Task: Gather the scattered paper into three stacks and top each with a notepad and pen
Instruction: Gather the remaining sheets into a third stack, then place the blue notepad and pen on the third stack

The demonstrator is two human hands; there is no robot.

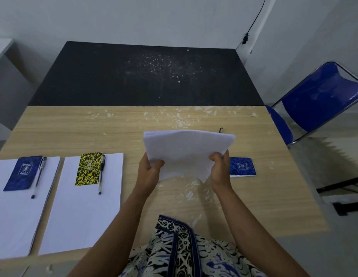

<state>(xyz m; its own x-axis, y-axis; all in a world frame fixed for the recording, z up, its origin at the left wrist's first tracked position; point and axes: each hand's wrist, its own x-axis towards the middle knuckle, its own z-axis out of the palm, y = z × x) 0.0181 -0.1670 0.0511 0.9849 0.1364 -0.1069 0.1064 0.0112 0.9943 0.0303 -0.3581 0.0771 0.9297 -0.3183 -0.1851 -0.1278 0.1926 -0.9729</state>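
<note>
Left to right across the wooden table [54, 132]: the first finished stack [18, 220] of white paper, topped by a blue notepad [22, 172] with a pen [39, 176] lying just beside it; next, the second finished stack [82, 208], bearing a yellow-and-black notepad [89, 168] and its own pen [101, 172]. Right of these, the third sheaf of paper [186, 150] is held above the table, the left hand [150, 172] gripping its near left corner and the right hand [219, 168] gripping its near right corner, fingers curled round the sheets. Partly behind the right hand, a second blue notepad [243, 165] lies flat on the table, and a small dark object [220, 129], possibly the end of the third pen, shows past the sheaf's far edge. Count: three paper bundles, three notepads, two pens plainly seen. By appearance, two stacks are complete; the third awaits setting down and topping.
</note>
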